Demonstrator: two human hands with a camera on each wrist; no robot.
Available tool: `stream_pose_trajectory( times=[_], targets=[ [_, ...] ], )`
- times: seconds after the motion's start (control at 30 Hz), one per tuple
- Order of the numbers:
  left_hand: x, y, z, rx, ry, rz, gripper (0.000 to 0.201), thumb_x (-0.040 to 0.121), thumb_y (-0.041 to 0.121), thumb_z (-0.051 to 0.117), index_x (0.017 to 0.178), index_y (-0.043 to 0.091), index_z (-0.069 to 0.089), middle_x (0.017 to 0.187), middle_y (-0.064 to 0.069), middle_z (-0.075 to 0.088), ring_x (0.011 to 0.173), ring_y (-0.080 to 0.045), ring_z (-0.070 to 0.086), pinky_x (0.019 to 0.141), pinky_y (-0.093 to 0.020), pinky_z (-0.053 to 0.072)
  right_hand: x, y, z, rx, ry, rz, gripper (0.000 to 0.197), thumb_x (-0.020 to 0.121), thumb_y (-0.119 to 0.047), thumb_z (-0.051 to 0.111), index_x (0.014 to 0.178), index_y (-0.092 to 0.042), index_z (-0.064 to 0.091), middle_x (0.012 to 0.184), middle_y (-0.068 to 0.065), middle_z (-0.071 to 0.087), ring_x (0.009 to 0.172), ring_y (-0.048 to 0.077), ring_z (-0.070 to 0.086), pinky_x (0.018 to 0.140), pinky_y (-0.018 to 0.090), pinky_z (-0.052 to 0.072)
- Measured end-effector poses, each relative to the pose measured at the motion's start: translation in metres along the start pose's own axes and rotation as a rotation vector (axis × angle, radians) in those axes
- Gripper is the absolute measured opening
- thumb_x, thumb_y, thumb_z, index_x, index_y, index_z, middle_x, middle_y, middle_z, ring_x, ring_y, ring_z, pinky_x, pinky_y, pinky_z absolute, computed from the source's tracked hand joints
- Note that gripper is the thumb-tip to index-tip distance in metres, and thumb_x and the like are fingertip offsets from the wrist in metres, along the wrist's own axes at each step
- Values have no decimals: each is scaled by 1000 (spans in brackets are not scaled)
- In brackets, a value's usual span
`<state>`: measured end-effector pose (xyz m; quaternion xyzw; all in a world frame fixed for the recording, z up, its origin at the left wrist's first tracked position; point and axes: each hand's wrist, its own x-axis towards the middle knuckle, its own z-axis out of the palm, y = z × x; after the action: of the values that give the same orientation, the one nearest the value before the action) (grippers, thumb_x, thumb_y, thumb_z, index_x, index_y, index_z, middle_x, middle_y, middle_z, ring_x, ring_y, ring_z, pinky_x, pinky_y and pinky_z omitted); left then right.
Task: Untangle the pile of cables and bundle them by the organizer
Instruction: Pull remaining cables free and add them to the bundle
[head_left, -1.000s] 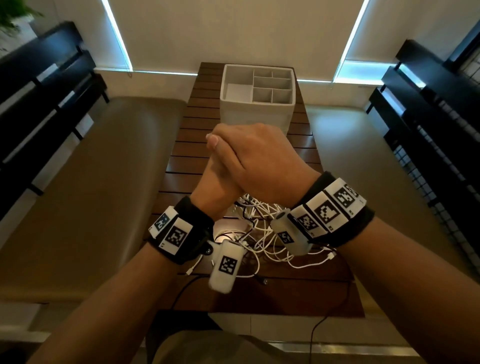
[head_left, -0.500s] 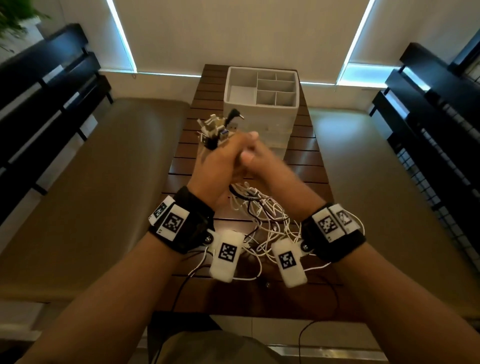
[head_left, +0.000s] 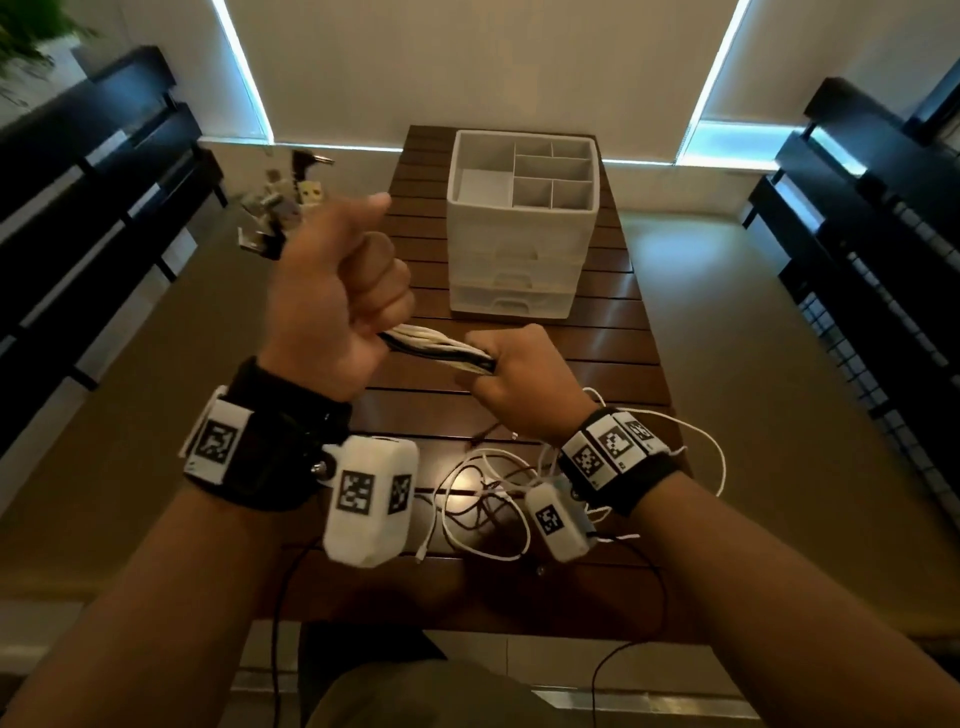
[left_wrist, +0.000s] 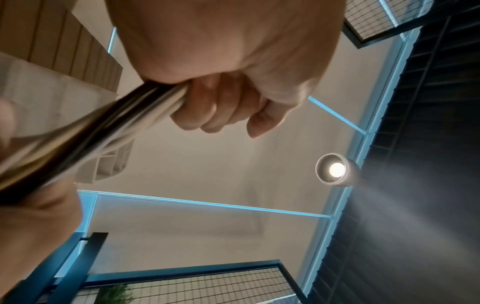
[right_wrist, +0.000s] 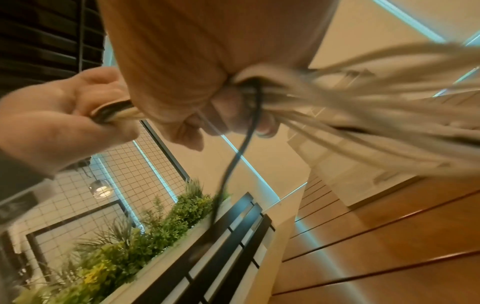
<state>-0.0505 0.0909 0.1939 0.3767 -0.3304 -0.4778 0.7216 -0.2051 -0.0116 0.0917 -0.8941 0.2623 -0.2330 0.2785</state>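
Since half a second ago the two hands have drawn apart, stretching a gathered run of cables between them above the bench. At far left the connector ends stick up out of the left hand, which is raised and clenched round the bundle with the thumb up. The white and dark strands run down to the right hand, lower and nearer the bench, its fingers curled tight round the same bundle. Below it the loose tails lie looped on the wood. The white organizer stands further back, its top compartments open.
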Motion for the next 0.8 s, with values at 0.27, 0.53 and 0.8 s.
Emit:
stream_pose_trajectory(
  times=[0.27,0.53,0.8],
  targets=[
    [8,13,-43,-67,111,9,58,103,25,51,54,25,19,44,8,16,38,-7,12,33,-20,20,-7,30,-10,7,-3,106,33,96,-24,64,63,-28,59,54,-7,56,50,11,52,54,33,46],
    [12,-12,-62,-109,189,-45,58,103,24,53,50,26,30,45,9,18,40,-8,12,36,-20,19,-1,34,-24,-210,-117,130,33,98,-28,61,66,-31,53,60,-8,58,57,14,56,57,28,39],
    [17,-30,-84,-349,347,-163,57,102,24,58,54,26,27,48,8,16,39,-8,16,39,-21,22,7,31,-34,-293,-97,132,24,97,-29,60,73,-29,57,63,-5,60,59,18,58,57,31,43]
  ],
)
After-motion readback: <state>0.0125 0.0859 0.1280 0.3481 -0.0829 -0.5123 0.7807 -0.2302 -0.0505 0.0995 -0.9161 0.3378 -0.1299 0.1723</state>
